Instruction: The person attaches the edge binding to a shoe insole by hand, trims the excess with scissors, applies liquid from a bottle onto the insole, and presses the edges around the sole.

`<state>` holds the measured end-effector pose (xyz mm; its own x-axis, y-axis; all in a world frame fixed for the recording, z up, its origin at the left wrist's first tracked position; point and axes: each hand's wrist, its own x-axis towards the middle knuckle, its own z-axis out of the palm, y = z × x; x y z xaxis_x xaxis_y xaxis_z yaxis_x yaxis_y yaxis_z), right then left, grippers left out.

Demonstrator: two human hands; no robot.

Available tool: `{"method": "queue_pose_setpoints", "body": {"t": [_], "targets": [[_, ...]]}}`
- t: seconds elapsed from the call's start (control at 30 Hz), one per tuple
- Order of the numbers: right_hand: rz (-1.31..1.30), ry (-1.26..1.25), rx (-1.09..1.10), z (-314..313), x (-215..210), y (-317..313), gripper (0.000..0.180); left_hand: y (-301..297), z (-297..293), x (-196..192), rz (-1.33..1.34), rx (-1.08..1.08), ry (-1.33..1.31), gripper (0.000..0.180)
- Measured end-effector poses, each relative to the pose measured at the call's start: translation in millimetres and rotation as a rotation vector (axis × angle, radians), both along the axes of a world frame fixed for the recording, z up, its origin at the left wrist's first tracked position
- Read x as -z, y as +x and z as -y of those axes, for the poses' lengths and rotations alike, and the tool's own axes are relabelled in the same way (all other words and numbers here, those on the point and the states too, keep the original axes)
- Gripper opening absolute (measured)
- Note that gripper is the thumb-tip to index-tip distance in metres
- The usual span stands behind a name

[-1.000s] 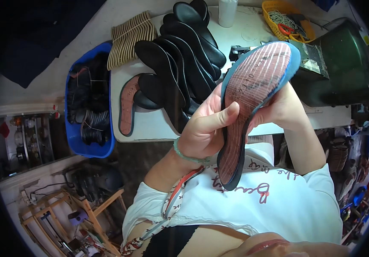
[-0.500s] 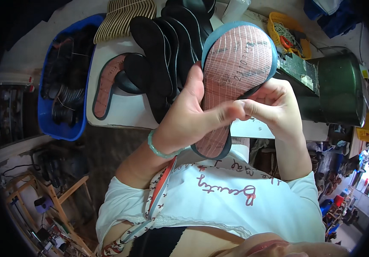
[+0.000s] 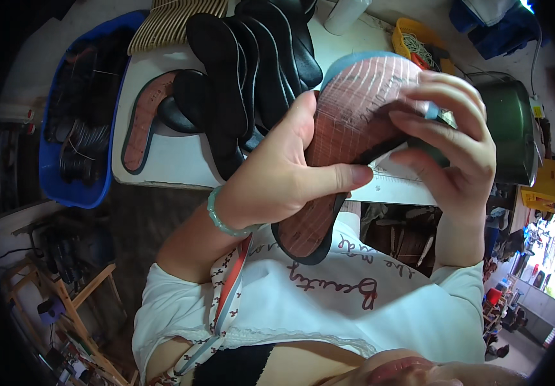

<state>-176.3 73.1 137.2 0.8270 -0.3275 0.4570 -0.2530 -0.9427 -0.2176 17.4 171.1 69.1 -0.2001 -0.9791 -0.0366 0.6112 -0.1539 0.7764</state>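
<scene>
Both hands hold one shoe insole [image 3: 348, 128], reddish brown with thin scored lines, a blue rim at its toe and a black rim at its heel. My left hand [image 3: 281, 170] grips its middle from the left, thumb lying across the face. A green bead bracelet [image 3: 221, 215] circles that wrist. My right hand [image 3: 448, 138] wraps over the toe end, fingers curled over the top edge. The heel end hangs down over my white shirt.
Behind the hands, a white table [image 3: 168, 161] carries a fanned pile of black insoles [image 3: 252, 71] and one reddish insole [image 3: 142, 122]. A blue bin [image 3: 81, 109] of dark pieces stands left, a dark green machine [image 3: 516, 125] right, a yellow basket [image 3: 419, 38] at the back.
The insole has come closer and lower in view. My right hand moved from behind the sole to over its toe end. The left hand keeps its grip at the middle.
</scene>
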Motion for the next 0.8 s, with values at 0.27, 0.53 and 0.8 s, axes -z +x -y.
{"method": "queue_pose_setpoints", "body": {"t": [0.27,0.53,0.8], "targets": [[0.030,0.343,-0.132,0,1,3,0.019,-11,-1,10,0.034,-0.008,-0.051,0.062],[-0.036,0.376,0.019,-22,2,7,0.018,-8,-15,15,0.019,0.054,0.026,0.057],[-0.115,0.519,-0.031,-15,4,15,0.027,-1,-19,8,-0.043,0.088,0.107,0.056]]}}
